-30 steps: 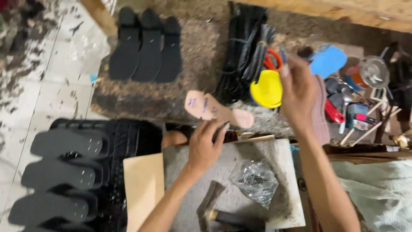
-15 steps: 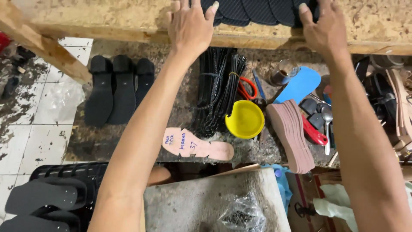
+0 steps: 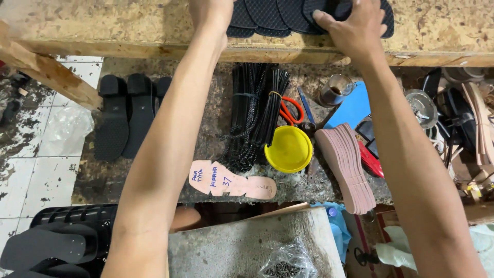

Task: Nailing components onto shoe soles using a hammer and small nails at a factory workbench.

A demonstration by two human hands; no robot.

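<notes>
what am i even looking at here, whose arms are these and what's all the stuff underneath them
There is no machine here. The one picture comes from a camera worn on a person's head, looking down, so the two bare arms are that person's own. Both reach up to a rough wooden shelf at the top. The right hand lies on a row of black textured soles; the left hand is at the row's left end, partly cut off by the frame, so its grip cannot be judged. Below is a cluttered workbench: a pink sole-shaped pattern with handwriting, a yellow bowl, a bundle of black straps, orange-handled scissors, a stack of pink insoles and black heeled soles on the left.
</notes>
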